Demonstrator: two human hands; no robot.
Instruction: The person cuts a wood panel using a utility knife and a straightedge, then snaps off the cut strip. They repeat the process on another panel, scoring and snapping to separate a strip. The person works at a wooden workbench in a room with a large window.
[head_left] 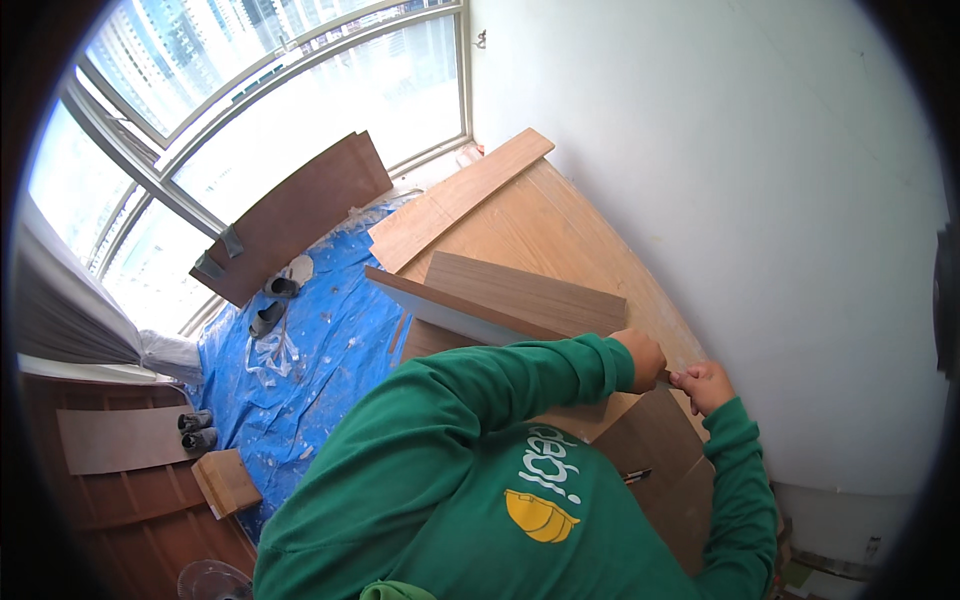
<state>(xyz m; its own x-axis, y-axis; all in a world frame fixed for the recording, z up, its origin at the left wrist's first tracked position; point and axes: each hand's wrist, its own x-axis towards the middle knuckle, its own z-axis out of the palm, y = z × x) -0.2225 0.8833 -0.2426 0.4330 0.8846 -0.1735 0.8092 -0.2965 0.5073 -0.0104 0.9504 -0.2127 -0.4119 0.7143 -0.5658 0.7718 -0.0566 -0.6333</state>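
Gripping plank (480, 322) end btwn both closed hands, left hand (642, 358) & right hand (706, 385).

At frame centre a laminate strip (470, 315) runs from the middle toward the right, where the left hand (640, 358) and right hand (705, 383) meet at its end, close to the wall (760, 200) on the right. Under it lies a wood panel (530, 290) on a larger board (560, 230). A plank (450, 200) crosses the board's upper edge. Left of these spreads a floor sheet (320, 340), with a panel (290, 215) leaning below the window (250, 90) at upper left, and two tubes (197, 430) at lower left
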